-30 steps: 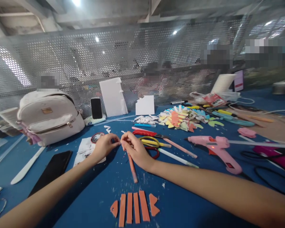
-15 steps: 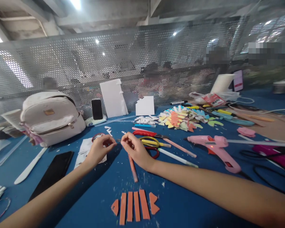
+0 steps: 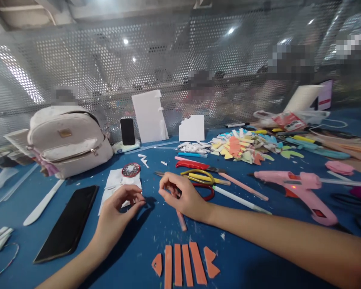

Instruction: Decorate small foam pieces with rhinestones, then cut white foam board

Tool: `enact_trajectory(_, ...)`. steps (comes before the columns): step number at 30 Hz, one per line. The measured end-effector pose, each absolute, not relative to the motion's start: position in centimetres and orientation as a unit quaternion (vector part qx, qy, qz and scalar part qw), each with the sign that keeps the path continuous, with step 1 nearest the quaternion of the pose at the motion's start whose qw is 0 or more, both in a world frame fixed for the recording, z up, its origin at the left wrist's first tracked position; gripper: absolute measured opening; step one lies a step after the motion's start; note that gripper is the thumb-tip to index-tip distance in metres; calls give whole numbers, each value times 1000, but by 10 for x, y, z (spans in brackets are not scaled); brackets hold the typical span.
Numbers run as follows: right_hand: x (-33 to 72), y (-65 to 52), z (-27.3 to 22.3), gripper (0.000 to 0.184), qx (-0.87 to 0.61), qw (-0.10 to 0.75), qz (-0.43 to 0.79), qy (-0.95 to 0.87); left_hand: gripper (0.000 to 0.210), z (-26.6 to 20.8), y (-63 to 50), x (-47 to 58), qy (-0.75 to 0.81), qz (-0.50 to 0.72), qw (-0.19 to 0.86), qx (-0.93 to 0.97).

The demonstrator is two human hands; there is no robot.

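Note:
My left hand [image 3: 120, 208] hovers over the table beside a white paper [image 3: 110, 186], its fingers loosely curved with a small gap at the thumb and nothing visible between them. To its right, my right hand [image 3: 186, 196] has its fingers curled in toward the thumb; anything inside is hidden. Scissors [image 3: 209, 196] with yellow and red handles lie partly behind that hand. Below it shows the end of an orange-pink marker [image 3: 182, 221]. Nearer me are flat orange pieces in a fish-like row: a pointed head [image 3: 157, 265], several strips [image 3: 178, 265] and a notched tail [image 3: 211, 263].
A pink glue gun [image 3: 301, 184] lies right, its light lit. Colourful scraps [image 3: 243, 146] are heaped behind the red-handled cutter [image 3: 192, 164] and pens. On the left are a backpack [image 3: 69, 140], a black phone [image 3: 67, 224] and a white plastic knife [image 3: 43, 202]. A perforated metal screen [image 3: 102, 72] stands behind.
The hands have drawn farther apart, my left one lower and nearer me. The red-rimmed disc on the paper is now uncovered. The view has tilted down and shifted slightly.

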State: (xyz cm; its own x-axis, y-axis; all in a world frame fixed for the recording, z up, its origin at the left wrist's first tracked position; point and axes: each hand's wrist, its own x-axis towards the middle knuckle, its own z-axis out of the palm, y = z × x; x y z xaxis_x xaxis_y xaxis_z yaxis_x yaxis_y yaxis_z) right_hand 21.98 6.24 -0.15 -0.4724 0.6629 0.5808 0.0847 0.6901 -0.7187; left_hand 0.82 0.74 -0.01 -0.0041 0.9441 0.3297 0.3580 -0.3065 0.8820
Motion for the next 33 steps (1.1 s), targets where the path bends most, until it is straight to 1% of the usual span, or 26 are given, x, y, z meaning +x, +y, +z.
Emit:
enact_trajectory(7, 221, 60, -1, 7, -202, 436, 259, -838, 12, -1, 1, 5, 501, 514, 291, 632)
enact_trajectory(18, 220, 58, -1, 8, -208, 448, 254, -832, 15, -2, -4, 4, 495, 511, 274, 647)
enact_trajectory(24, 220, 57, 0, 8, -211, 450, 248, -831, 13, -5, -4, 2, 491, 508, 270, 654)
enact_trajectory(27, 220, 57, 0, 8, -222, 457, 252, -823, 10, -4, -2, 1, 510, 498, 246, 657)
enact_trajectory(31, 219, 59, -1, 8, -239, 469, 274, -805, 28, -4, 7, -2, 535, 473, 178, 677)
enact_trajectory(33, 218, 61, -2, 9, -241, 471, 287, -799, 28, -5, 15, -5, 536, 428, 173, 707)
